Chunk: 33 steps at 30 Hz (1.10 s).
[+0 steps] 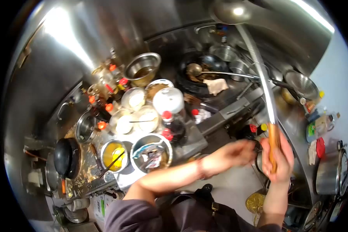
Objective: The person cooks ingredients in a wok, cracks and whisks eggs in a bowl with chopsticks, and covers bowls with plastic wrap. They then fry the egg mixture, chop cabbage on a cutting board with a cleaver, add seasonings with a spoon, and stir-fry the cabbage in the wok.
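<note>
My right hand (278,160) is closed around the wooden handle of a long steel ladle (263,77). The ladle is raised upright, its round bowl near the top edge of the view. My left hand (237,154) is beside the right one, close to the lower end of the handle; its fingers are smeared by motion. Beyond the hands, a dark wok (185,81) sits on the stove with brown food in it. A second ladle (228,73) rests across the wok, next to a pale folded cloth (215,86).
Left of my arms, a counter holds a white-lidded container (168,101), several seasoning tubs, red-capped bottles (174,129), a metal pot of packets (151,170) and a yellow-filled pot (104,156). A strainer (302,84) and tall stockpot (328,174) stand right.
</note>
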{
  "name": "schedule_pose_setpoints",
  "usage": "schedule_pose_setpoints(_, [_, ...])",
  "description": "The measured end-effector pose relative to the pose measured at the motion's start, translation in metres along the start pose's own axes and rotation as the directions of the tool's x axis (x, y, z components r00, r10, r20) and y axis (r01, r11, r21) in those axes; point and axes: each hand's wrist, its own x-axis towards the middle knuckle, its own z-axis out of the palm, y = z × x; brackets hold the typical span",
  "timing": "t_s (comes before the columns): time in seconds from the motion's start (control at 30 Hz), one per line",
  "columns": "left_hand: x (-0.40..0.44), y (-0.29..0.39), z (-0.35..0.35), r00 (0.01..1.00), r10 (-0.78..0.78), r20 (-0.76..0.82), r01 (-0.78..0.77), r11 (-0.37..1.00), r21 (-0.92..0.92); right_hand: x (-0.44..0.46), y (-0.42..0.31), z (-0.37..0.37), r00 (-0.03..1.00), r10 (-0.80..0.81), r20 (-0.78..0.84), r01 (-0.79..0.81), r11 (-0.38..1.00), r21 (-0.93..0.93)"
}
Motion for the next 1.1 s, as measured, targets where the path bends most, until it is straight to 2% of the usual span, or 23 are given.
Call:
schedule_pose_setpoints(0.03, [-0.053,-0.001,-0.021,0.987,-0.134,0.092,0.127,0.989,0.076,0.027,0.004,0.029,0.997,0.071,0.042,-0.074,0.995,0.065])
schedule_pose_setpoints(0.1, [-0.157,0.013,-0.044,0.966,-0.235,0.109,0.233,0.972,0.037,0.087,0.022,0.093,0.981,0.171,0.096,-0.177,0.983,0.053])
schedule_pose_setpoints(0.17, [-0.242,0.023,-0.060,0.988,-0.155,0.018,0.155,0.988,-0.004,0.166,0.068,0.136,0.949,0.267,0.168,-0.271,0.962,0.003])
schedule_pose_setpoints(0.23, [-0.316,0.040,-0.063,0.975,-0.117,-0.188,0.138,0.985,0.100,0.239,0.120,0.193,0.924,0.373,0.087,-0.375,0.927,0.000])
schedule_pose_setpoints(0.27, [-0.353,0.045,-0.069,0.946,-0.121,-0.302,0.149,0.986,0.073,0.279,0.155,0.213,0.893,0.429,0.137,-0.423,0.903,-0.076])
schedule_pose_setpoints(0.3, [-0.386,0.039,-0.080,0.940,0.021,-0.340,0.013,0.995,0.099,0.308,0.188,0.239,0.881,0.470,0.061,-0.452,0.871,-0.192])
schedule_pose_setpoints(0.33, [-0.420,0.042,-0.086,0.892,0.070,-0.447,-0.010,0.991,0.134,0.325,0.215,0.266,0.896,0.442,-0.033,-0.427,0.841,-0.332])
schedule_pose_setpoints(0.37, [-0.455,0.040,-0.094,0.836,0.072,-0.544,-0.022,0.995,0.099,0.332,0.233,0.296,0.911,0.384,-0.152,-0.404,0.753,-0.520])
schedule_pose_setpoints(0.4, [-0.488,0.031,-0.099,0.734,0.090,-0.673,-0.072,0.996,0.055,0.350,0.259,0.306,0.918,0.348,-0.192,-0.378,0.614,-0.693])
schedule_pose_setpoints(0.43, [-0.514,0.023,-0.101,0.608,0.130,-0.783,-0.129,0.990,0.064,0.363,0.281,0.313,0.916,0.350,-0.198,-0.383,0.609,-0.695])
schedule_pose_setpoints(0.5, [-0.556,0.010,-0.104,0.385,0.155,-0.910,-0.182,0.979,0.090,0.374,0.311,0.324,0.890,0.381,-0.251,-0.446,0.611,-0.655])
schedule_pose_setpoints(0.53, [-0.574,0.003,-0.107,0.389,0.145,-0.910,-0.186,0.980,0.077,0.374,0.320,0.329,0.873,0.433,-0.223,-0.478,0.673,-0.564])
schedule_pose_setpoints(0.57, [-0.589,-0.001,-0.110,0.283,0.095,-0.954,-0.214,0.976,0.034,0.376,0.324,0.334,0.870,0.436,-0.232,-0.485,0.664,-0.569])
schedule_pose_setpoints(0.6, [-0.601,-0.006,-0.114,0.174,0.036,-0.984,-0.246,0.969,-0.008,0.380,0.325,0.337,0.841,0.505,-0.195,-0.537,0.734,-0.415])
schedule_pose_setpoints(0.67, [-0.614,-0.017,-0.124,0.153,0.001,-0.988,-0.280,0.959,-0.043,0.378,0.317,0.349,0.788,0.598,-0.145,-0.611,0.789,-0.064])
schedule_pose_setpoints(0.7, [-0.618,-0.019,-0.127,0.127,-0.021,-0.992,-0.307,0.950,-0.060,0.388,0.322,0.342,0.761,0.642,-0.095,-0.620,0.763,0.183])
schedule_pose_setpoints(0.77, [-0.620,-0.022,-0.134,0.134,-0.034,-0.990,-0.332,0.940,-0.077,0.389,0.315,0.333,0.715,0.691,0.103,-0.651,0.605,0.458])
schedule_pose_setpoints(0.83, [-0.626,-0.034,-0.143,0.218,-0.035,-0.975,-0.411,0.903,-0.125,0.380,0.309,0.324,0.723,0.671,0.163,-0.644,0.571,0.509])
schedule_pose_setpoints(0.87, [-0.618,-0.027,-0.139,0.157,-0.057,-0.986,-0.402,0.908,-0.117,0.375,0.306,0.323,0.735,0.658,0.162,-0.632,0.580,0.514])
schedule_pose_setpoints(0.97, [-0.618,-0.033,-0.130,0.162,-0.045,-0.986,-0.400,0.910,-0.108,0.357,0.292,0.317,0.738,0.650,0.181,-0.636,0.580,0.509])
schedule_pose_setpoints(1.03, [-0.614,-0.034,-0.118,0.135,-0.040,-0.990,-0.397,0.913,-0.091,0.345,0.278,0.310,0.715,0.640,0.281,-0.669,0.508,0.542])
schedule_pose_setpoints(1.1, [-0.610,-0.033,-0.107,0.126,-0.044,-0.991,-0.341,0.936,-0.085,0.331,0.263,0.304,0.737,0.630,0.243,-0.654,0.577,0.489])
